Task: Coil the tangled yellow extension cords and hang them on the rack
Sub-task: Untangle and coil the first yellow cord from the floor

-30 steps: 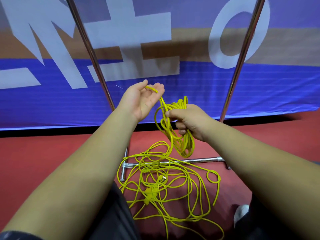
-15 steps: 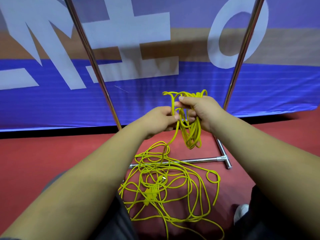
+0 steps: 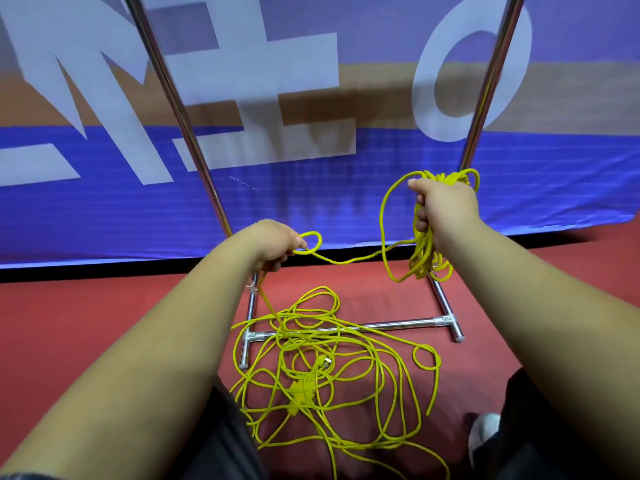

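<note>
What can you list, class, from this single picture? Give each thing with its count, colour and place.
coiled cord bundle: one, yellow, hanging from the right hand
loose cord tangle: one pile, yellow, on the floor across the rack's base bar
rack: one, silver metal, two uprights and a floor base
banner: one, blue with pale letters, behind the rack
floor: red, underfoot
shoe: one, white, lower right
left hand: one, pinching a cord loop
right hand: one, gripping the bundle

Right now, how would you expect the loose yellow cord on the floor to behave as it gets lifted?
The loose cord looks floppy, lying in soft crossed loops. Those overlaps would probably snag over the rack base. The coil droops from the right hand, so it seems limp.
</note>
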`<state>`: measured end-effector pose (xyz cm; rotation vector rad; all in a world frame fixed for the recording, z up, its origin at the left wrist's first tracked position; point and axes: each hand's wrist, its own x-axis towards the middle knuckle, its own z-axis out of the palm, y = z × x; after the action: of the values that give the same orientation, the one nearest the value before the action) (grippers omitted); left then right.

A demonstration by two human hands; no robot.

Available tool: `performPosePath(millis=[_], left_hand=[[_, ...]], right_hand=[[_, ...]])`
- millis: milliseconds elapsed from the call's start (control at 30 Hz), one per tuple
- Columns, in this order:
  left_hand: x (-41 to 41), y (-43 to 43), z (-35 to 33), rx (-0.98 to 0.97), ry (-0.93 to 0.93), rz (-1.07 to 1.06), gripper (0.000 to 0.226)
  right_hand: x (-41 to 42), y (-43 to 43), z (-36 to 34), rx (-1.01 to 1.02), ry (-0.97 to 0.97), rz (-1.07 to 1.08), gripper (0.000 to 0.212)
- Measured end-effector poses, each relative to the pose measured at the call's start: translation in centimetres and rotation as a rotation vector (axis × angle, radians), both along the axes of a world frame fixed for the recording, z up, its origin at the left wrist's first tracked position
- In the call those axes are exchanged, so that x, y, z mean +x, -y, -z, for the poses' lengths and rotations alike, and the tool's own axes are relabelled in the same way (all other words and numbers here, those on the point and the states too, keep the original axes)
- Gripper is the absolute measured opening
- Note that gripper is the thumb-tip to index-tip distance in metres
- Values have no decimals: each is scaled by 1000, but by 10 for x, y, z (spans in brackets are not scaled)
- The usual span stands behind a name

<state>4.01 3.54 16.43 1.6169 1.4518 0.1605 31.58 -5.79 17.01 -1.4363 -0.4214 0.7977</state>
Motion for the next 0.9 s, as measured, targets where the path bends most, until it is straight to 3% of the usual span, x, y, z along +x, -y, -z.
performPosePath(millis=[67,133,200,300,433,600,733,900], left_hand=[[-1,4,-5,90,-88,81,22],[-3,4,-10,301,-187,169,18],[-4,4,-17,386,-19,231,17],[1,20,-35,224,370,328,16],[12,36,-44,348,401,398,22],[30,45,-48,339,545,214,14],[40,38,-49,520,433,33,16],[32,17,-45,486,360,-188,28]], right_hand=[[3,-1,2,-20,-4,26,25],[2,-3,3,-25,-26,30,24],[-1,-5,4,-16,-59,26,25],[-6,-8,5,-4,-87,-13,30],[-14,-7,5,-32,-32,-222,24],[-36,3,10,-124,86,-611,18],[-59,9,14,-171,-42,-814,8],[-80,19,10,-264,-80,-1015,29]])
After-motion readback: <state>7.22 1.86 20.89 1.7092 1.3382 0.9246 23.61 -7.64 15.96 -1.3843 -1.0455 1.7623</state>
